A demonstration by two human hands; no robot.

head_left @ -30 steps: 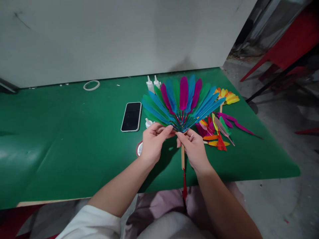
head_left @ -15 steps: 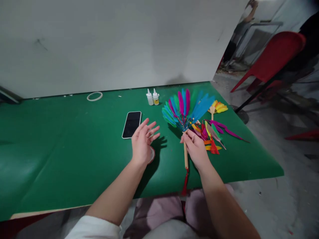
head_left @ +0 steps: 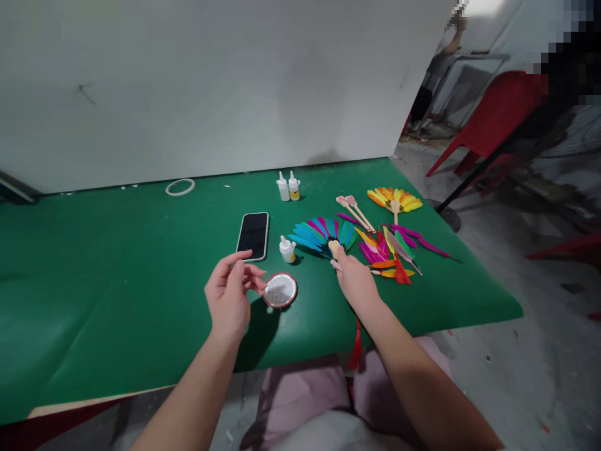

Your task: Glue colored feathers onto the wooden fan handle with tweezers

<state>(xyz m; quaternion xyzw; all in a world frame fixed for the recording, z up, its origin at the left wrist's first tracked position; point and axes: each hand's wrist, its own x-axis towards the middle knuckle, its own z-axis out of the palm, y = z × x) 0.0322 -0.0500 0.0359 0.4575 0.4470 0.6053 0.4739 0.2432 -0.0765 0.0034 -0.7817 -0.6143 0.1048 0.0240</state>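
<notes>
My right hand (head_left: pixel 355 277) is closed round the handle of a feather fan (head_left: pixel 323 235) with blue, green and magenta feathers. A heart-shaped wooden piece shows at the base of its feathers, and a red tassel (head_left: pixel 356 347) hangs from the handle's end at the table's front edge. My left hand (head_left: pixel 233 291) holds nothing, its fingers loosely bent and apart. Its fingertips are beside a small round dish (head_left: pixel 280 290) with a red rim; whether they touch it I cannot tell. Just behind the dish stands a small white glue bottle (head_left: pixel 287 250).
A phone (head_left: pixel 253 235) lies behind my left hand on the green table (head_left: pixel 141 282). Two more bottles (head_left: pixel 288 186) stand near the wall. Loose feathers (head_left: pixel 389 250), wooden sticks (head_left: pixel 355 212) and a yellow-orange feather fan (head_left: pixel 395 202) lie to the right. A white ring (head_left: pixel 180 187) is at the back left.
The fan has tipped down and moved slightly left with my right hand. My left hand has drawn back to the left, uncovering the dish and the glue bottle.
</notes>
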